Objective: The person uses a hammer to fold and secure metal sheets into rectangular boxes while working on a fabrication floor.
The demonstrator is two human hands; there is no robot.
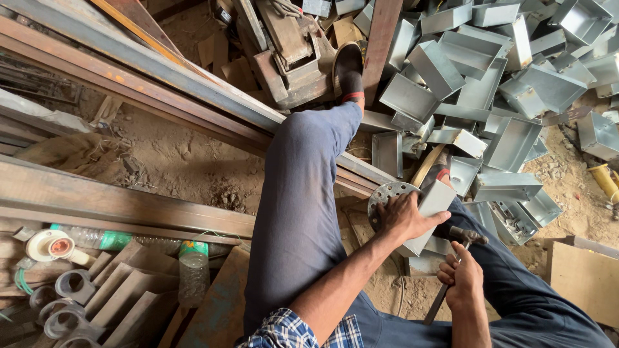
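Metal box (431, 212): galvanised sheet, open-topped, held tilted between your knees, resting against a round perforated steel plate (385, 194) on the floor. Your left hand (403, 218) clamps it, fingers (389, 212) wrapped over the near edge and thumb stretched along the side wall. Your right hand (461, 278) is closed tight around the handle of a hammer (455, 258), head up, just beside the box's lower corner.

Surroundings: large heap of like boxes (490, 84) ahead and to the right, some lying close by your right leg. Rusty steel beams (148, 84) run across on the left. Plastic bottles (187, 258) and short pipe offcuts (64, 303) lie lower left. Ground is loose dirt.

Risks, as judged:
- Left thumb lies close to the hammer head; a glancing blow could land on it.
- Box sits on an edge, not flat; a strike could make it skid off the plate.
- Cut sheet edges are under bare fingers; a slip could slice them.
- Feet sit among loose boxes, so footing is poor.
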